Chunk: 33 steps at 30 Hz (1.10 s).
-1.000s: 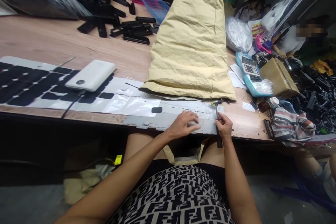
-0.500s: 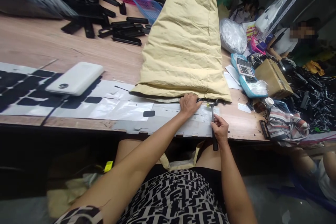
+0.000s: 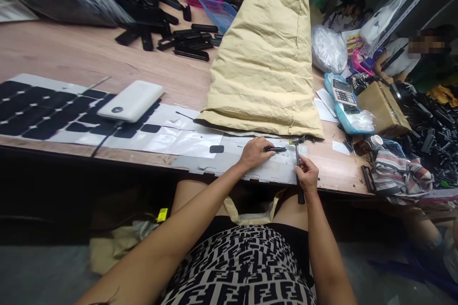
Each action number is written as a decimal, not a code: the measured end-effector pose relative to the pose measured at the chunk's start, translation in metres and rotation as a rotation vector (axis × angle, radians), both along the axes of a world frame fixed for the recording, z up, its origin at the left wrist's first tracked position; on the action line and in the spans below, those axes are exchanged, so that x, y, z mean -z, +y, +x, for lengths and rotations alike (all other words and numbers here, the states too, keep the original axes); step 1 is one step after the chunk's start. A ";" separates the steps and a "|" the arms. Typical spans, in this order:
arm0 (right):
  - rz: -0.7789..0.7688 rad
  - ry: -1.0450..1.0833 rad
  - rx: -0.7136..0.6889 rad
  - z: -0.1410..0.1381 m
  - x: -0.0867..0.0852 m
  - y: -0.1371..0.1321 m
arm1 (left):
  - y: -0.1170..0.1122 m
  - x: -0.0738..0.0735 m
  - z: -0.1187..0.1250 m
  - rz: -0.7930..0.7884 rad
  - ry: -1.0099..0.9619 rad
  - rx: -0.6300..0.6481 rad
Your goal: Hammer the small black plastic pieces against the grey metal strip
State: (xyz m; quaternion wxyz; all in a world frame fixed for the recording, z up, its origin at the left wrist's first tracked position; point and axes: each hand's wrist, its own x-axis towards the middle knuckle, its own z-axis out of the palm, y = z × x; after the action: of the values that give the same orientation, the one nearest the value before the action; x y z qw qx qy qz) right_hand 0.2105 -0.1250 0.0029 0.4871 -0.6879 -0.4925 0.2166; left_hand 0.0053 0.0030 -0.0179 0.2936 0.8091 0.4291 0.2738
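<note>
My left hand (image 3: 253, 153) is closed on some slim black parts (image 3: 277, 149) that stick out to the right of its fingers. They lie low over the clear-covered grey sheet (image 3: 200, 163); their exact kind and number are hard to make out. My right hand (image 3: 308, 175) grips a small hammer (image 3: 300, 194) by its dark handle, the head up near the sack's lower edge. Just beyond both hands stands a large pale yellow cloth sack (image 3: 265, 71), its folded hem at the table. Left of my left hand, a small black rounded piece (image 3: 216, 149) lies flat on the sheet.
A white power bank (image 3: 134, 100) with a cable lies on the left. Behind are several black strips (image 3: 191, 55) and a blue basket (image 3: 218, 13). On the right are a calculator (image 3: 343, 93), a carton (image 3: 384, 109) and a striped cloth (image 3: 400, 171). Another person sits far right.
My left hand has drawn back from under the sack's hem, bringing the black parts into view. The hammer stays in my right hand. The whole view has shifted slightly.
</note>
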 end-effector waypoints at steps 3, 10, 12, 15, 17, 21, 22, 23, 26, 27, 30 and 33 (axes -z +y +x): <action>0.019 -0.057 -0.053 -0.005 -0.010 -0.005 | 0.002 -0.003 0.002 -0.009 0.000 -0.007; 0.104 -0.327 -0.176 -0.019 -0.023 -0.014 | 0.001 -0.007 0.002 -0.039 0.024 -0.019; 0.100 -0.390 -0.188 -0.020 -0.020 -0.013 | 0.000 -0.007 0.003 -0.040 0.032 -0.024; 0.081 -0.439 -0.201 -0.019 -0.017 -0.011 | 0.000 -0.007 0.004 -0.037 0.035 -0.030; 0.089 -0.426 -0.202 -0.019 -0.017 -0.010 | 0.001 -0.006 0.004 -0.036 0.031 -0.031; 0.108 -0.396 -0.215 -0.022 -0.020 -0.008 | 0.003 -0.004 0.003 -0.049 0.021 -0.017; 0.108 -0.404 -0.230 -0.023 -0.020 -0.008 | 0.004 -0.004 0.003 -0.058 0.022 -0.013; 0.104 -0.414 -0.249 -0.024 -0.020 -0.007 | 0.005 -0.004 0.003 -0.067 0.023 -0.010; 0.086 -0.424 -0.285 -0.025 -0.018 -0.004 | 0.007 -0.005 0.003 -0.087 0.028 -0.001; 0.081 -0.408 -0.282 -0.024 -0.017 -0.003 | 0.007 -0.005 0.002 -0.088 0.028 0.001; 0.077 -0.287 -0.232 -0.018 -0.013 -0.003 | 0.007 -0.004 0.002 -0.075 0.017 0.002; 0.078 -0.072 -0.147 -0.010 -0.006 -0.004 | 0.006 -0.003 0.001 -0.057 -0.024 -0.001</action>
State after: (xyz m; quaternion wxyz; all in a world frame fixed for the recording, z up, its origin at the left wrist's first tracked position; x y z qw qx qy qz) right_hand 0.2005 -0.1288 0.0089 0.4784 -0.6379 -0.5667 0.2075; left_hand 0.0060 0.0095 -0.0152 0.3216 0.7968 0.4337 0.2713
